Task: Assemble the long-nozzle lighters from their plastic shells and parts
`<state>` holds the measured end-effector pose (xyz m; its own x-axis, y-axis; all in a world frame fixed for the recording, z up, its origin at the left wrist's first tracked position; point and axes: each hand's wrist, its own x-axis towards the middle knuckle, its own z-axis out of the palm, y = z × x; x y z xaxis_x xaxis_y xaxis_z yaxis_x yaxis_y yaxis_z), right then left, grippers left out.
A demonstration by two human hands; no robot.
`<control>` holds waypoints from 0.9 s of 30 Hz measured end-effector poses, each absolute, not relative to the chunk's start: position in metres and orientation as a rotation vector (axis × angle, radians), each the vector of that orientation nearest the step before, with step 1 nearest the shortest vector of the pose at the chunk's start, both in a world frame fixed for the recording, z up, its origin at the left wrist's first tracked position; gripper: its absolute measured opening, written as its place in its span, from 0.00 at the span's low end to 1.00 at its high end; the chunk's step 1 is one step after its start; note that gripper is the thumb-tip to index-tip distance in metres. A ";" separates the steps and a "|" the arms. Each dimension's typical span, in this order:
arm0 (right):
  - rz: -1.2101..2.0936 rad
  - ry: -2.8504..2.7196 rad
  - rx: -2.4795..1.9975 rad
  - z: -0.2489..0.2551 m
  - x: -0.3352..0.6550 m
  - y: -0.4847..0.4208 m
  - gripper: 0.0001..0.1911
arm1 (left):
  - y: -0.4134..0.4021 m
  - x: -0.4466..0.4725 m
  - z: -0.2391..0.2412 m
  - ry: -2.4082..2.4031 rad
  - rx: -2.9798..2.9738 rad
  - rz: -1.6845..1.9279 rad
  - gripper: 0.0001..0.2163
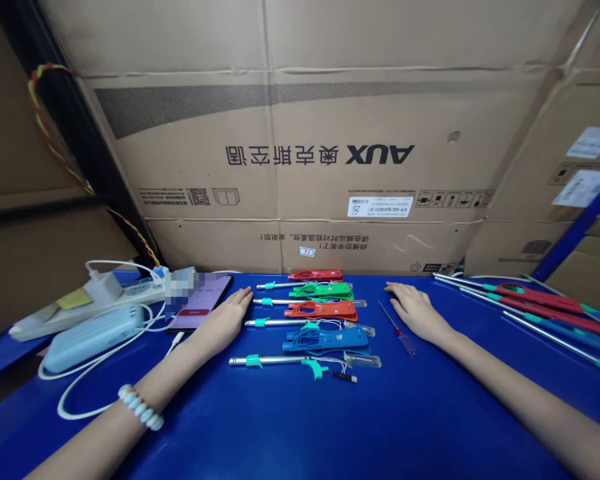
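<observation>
Head view, left to right. White power strip (150,292) at the far left, light-blue power bank (97,338) just in front of it, white cable (87,366) looping round. Next, a phone (200,301) lying flat, screen lit, right by my left hand (229,316). That hand rests on the blue surface (300,427), fingers close together, pinching nothing; beaded bracelet (141,407) on that wrist.

Middle, between my hands: four plastic shells, red (320,275), green (325,291), orange-red (325,311) and blue (327,339), in a column. A thin metal rod (280,361) with teal clips lies just in front of each. Clear tube (364,361) and black plug (345,377) at the nearest one's right end.

Progress, my judgement: parts sorted into four sets, rods and shells look unjoined, so all four are left loose; I'm holding none.

Then a screwdriver (398,329), lying slantwise beside my right hand (416,311). Right fingers loosely spread on the surface, nothing gripped. Far right, a bunch of long rods with coloured handles (535,297); these look already joined. Cardboard (300,113) behind everything.
</observation>
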<state>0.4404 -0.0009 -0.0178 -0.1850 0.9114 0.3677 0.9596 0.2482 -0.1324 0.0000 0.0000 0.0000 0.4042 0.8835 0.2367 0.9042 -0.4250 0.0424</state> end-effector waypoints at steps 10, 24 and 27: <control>-0.170 -2.167 -1.732 -0.017 0.441 0.000 0.19 | 0.001 0.000 -0.001 -1.613 -2.563 -0.329 0.26; -0.169 -2.179 -1.734 -0.016 0.440 -0.002 0.19 | 0.009 -0.005 -0.011 -1.569 -2.591 -0.539 0.21; -0.173 -2.177 -1.719 -0.016 0.440 -0.002 0.19 | 0.009 -0.006 -0.011 -1.580 -2.582 -0.563 0.19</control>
<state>0.4401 -0.0021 -0.0162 -0.1952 0.9154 0.3520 0.9595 0.2525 -0.1248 -0.0058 0.0090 -0.0106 0.4070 0.8483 0.3388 0.8713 -0.4718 0.1347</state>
